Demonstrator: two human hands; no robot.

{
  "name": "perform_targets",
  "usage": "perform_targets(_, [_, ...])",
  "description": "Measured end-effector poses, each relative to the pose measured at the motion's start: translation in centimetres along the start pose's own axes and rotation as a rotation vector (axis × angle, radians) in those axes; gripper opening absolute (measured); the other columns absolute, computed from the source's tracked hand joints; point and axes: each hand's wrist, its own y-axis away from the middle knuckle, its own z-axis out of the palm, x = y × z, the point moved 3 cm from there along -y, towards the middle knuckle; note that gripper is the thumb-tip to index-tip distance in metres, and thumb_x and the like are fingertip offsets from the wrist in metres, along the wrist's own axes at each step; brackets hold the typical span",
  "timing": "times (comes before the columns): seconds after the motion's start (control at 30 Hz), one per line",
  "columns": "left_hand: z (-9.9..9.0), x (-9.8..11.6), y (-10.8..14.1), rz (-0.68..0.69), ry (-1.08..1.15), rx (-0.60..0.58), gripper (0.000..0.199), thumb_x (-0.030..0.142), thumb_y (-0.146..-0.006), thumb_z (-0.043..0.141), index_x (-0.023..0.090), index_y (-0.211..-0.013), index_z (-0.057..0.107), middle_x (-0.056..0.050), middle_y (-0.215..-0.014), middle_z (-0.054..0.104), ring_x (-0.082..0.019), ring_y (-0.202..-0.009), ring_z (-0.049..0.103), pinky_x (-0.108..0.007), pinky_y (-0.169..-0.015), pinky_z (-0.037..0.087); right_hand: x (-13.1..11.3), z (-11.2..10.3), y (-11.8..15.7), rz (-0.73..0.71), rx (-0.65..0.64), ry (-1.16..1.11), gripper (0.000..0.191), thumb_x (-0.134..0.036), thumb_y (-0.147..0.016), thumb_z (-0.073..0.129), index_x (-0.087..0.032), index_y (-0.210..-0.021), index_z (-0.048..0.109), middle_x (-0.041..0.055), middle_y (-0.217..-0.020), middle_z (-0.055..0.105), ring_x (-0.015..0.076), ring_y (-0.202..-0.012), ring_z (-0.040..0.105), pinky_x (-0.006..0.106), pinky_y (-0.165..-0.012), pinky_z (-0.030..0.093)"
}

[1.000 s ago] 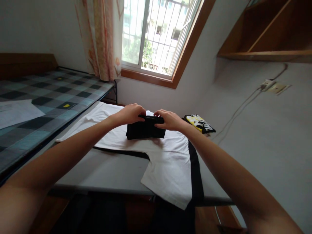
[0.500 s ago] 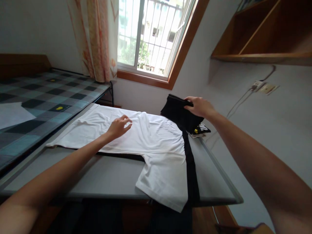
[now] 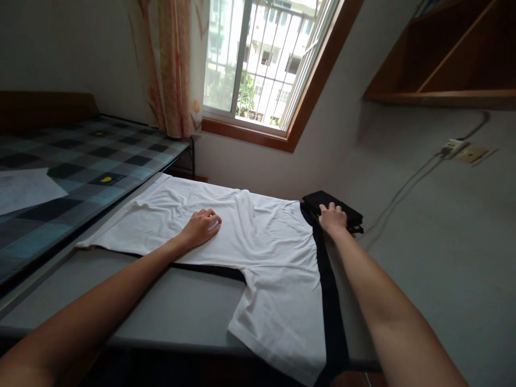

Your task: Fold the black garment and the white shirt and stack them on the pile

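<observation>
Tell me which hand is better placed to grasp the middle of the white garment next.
Likely the left hand: it is on or just above the white garment. The right hand is off to the side, on the folded black cloth.

Two hands [image 3: 200, 227] [image 3: 334, 217] are being seen, with one white shirt [image 3: 282, 301], one folded black cloth [image 3: 332, 200], one table [image 3: 193, 301], one bed [image 3: 80, 166], one window [image 3: 262, 70], one curtain [image 3: 173, 70] and one shelf [image 3: 451, 98].

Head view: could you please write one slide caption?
Left hand on a spread white garment, right hand on folded black cloth beside it.
</observation>
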Motion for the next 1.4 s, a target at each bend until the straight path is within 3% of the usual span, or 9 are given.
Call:
perform_targets(0.13, [0.1, 0.1, 0.0, 0.011, -0.013, -0.005, 0.03, 0.035, -0.094, 0.046, 0.023, -0.099, 0.074, -0.011, -0.107, 0.067, -0.028, -0.099, 0.061, -0.045, -0.094, 0.047, 0.4, 0.9, -0.5, 0.067, 0.018, -0.115, 0.05, -0.033, -0.099, 0.047, -0.021, -0.147, 0.056, 0.022, -0.146, 0.05, 0.039, -0.129, 0.05, 0.05, -0.102, 0.042])
perform_targets(0.23, [0.2, 0.1, 0.1, 0.011, -0.037, -0.004, 0.029, 0.033, -0.093, 0.046, 0.022, -0.099, 0.072, -0.011, -0.107, 0.067, -0.029, -0.1, 0.061, -0.045, -0.093, 0.047, 0.9, 0.8, -0.8, 0.171, -0.015, -0.29, 0.051, -0.033, -0.103, 0.039, -0.02, -0.152, 0.05, 0.0225, -0.152, 0.046, 0.0377, -0.132, 0.051, 0.05, -0.105, 0.041])
perform_targets(0.43, [0.6, -0.1, 0.0, 0.009, -0.055, 0.018, 0.031, 0.037, -0.094, 0.046, 0.021, -0.102, 0.072, -0.011, -0.108, 0.069, -0.029, -0.101, 0.061, -0.045, -0.093, 0.047, 1.3, -0.3, -0.4, 0.339, 0.208, -0.516, 0.055, -0.025, -0.104, 0.023, -0.017, -0.152, 0.047, 0.0234, -0.141, 0.059, 0.0348, -0.126, 0.057, 0.051, -0.102, 0.043])
perform_targets(0.57, [0.5, -0.1, 0.0, 0.003, -0.049, 0.026, 0.03, 0.037, -0.092, 0.047, 0.023, -0.101, 0.072, -0.01, -0.106, 0.07, -0.028, -0.099, 0.061, -0.044, -0.093, 0.047, -0.6, 1.0, 0.2, 0.225, 0.088, -0.395, 0.055, -0.027, -0.098, 0.043, -0.02, -0.152, 0.049, 0.0227, -0.152, 0.05, 0.0392, -0.139, 0.045, 0.061, -0.11, 0.033])
perform_targets(0.67, [0.4, 0.0, 0.0, 0.004, -0.04, 0.031, 0.031, 0.037, -0.092, 0.047, 0.023, -0.1, 0.073, -0.01, -0.105, 0.07, -0.028, -0.097, 0.061, -0.045, -0.091, 0.048, -1.5, 1.9, 0.4, 0.168, -0.002, -0.179, 0.068, -0.033, -0.094, 0.055, -0.023, -0.159, 0.037, 0.0203, -0.164, 0.033, 0.0408, -0.149, 0.03, 0.062, -0.115, 0.026])
perform_targets(0.87, [0.5, -0.1, 0.0, 0.007, -0.06, 0.028, 0.032, 0.039, -0.093, 0.046, 0.023, -0.1, 0.073, -0.011, -0.106, 0.069, -0.029, -0.099, 0.062, -0.045, -0.092, 0.048, 0.8, 1.6, 0.8, 0.036, -0.204, 0.042, 0.103, -0.045, -0.086, 0.073, -0.03, -0.166, 0.009, 0.0207, -0.17, 0.016, 0.0475, -0.151, 0.024, 0.065, -0.116, 0.022])
perform_targets(1.0, [0.5, -0.1, 0.0, 0.011, -0.048, 0.036, 0.029, 0.038, -0.093, 0.048, 0.024, -0.099, 0.073, -0.01, -0.105, 0.069, -0.029, -0.098, 0.062, -0.044, -0.093, 0.048, 1.7, 1.3, 1.0, 0.033, -0.275, 0.053, 0.113, -0.046, -0.085, 0.074, -0.028, -0.165, -0.004, 0.027, -0.169, 0.015, 0.0486, -0.149, 0.028, 0.067, -0.112, 0.031])
perform_targets(1.13, [0.6, -0.1, 0.1, 0.023, -0.067, 0.029, 0.031, 0.037, -0.094, 0.046, 0.022, -0.102, 0.072, -0.011, -0.107, 0.068, -0.028, -0.098, 0.061, -0.045, -0.094, 0.047, 1.6, 1.2, 0.9, 0.03, -0.343, 0.023, 0.104, -0.048, -0.091, 0.067, -0.028, -0.165, -0.003, 0.0269, -0.168, 0.017, 0.0481, -0.149, 0.03, 0.064, -0.11, 0.036])
perform_targets(1.4, [0.7, -0.1, 0.1, 0.029, -0.097, 0.022, 0.029, 0.036, -0.096, 0.046, 0.022, -0.103, 0.071, -0.01, -0.108, 0.068, -0.027, -0.1, 0.061, -0.043, -0.092, 0.047, 2.5, 1.1, 0.7, -0.043, -0.371, 0.089, 0.114, -0.038, -0.086, 0.074, -0.028, -0.165, -0.008, 0.025, -0.169, 0.017, 0.0452, -0.147, 0.034, 0.057, -0.108, 0.042])
